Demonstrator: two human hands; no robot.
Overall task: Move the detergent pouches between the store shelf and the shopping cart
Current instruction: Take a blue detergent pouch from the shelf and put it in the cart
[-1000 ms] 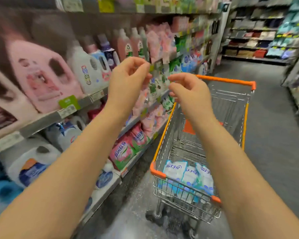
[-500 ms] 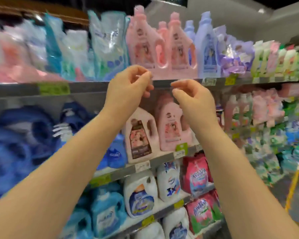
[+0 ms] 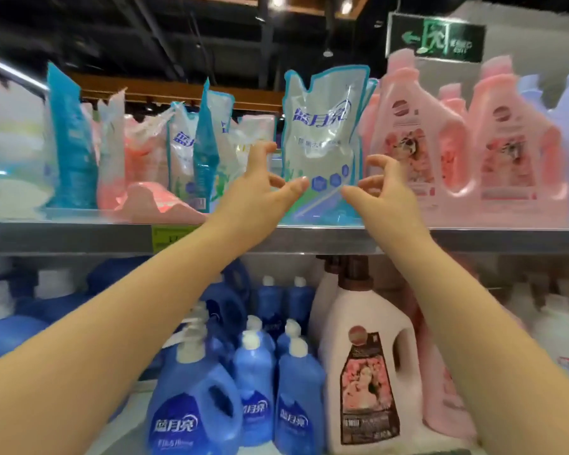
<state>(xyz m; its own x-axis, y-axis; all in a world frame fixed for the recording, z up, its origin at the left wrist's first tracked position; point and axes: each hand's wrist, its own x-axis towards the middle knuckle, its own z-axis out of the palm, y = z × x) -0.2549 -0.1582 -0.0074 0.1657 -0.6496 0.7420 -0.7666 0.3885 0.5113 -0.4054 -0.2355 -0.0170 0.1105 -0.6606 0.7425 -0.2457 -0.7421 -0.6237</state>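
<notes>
a: so, what changes here?
b: mostly the view. a second ago it looks down the aisle at the cart, with pouches lying in it. now the cart is out of sight and the top shelf (image 3: 473, 239) fills the frame.
a: and the hands?
b: back then they sit close together, fingertips pinched, holding nothing i can make out. now they are apart: the left hand (image 3: 257, 192) and right hand (image 3: 385, 188) flank one pouch (image 3: 322, 142), low on its sides.
a: gripping it?
b: not yet, i judge. the fingers (image 3: 258, 156) of both hands are spread and curved. each thumb tip lies over a lower corner of the pouch, and i cannot tell whether it touches.
a: where does the pouch stand?
b: upright at the shelf's front edge, with pink bottles (image 3: 411, 139) just to its right and other pouches (image 3: 191, 152) to its left. blue bottles (image 3: 194, 405) sit on the level below.
a: what does that mean for the task?
b: it reads as a fresh pick, shelf to cart. the next move likely calls for closing both hands on the soft sides and lifting it clear of its neighbours.
</notes>
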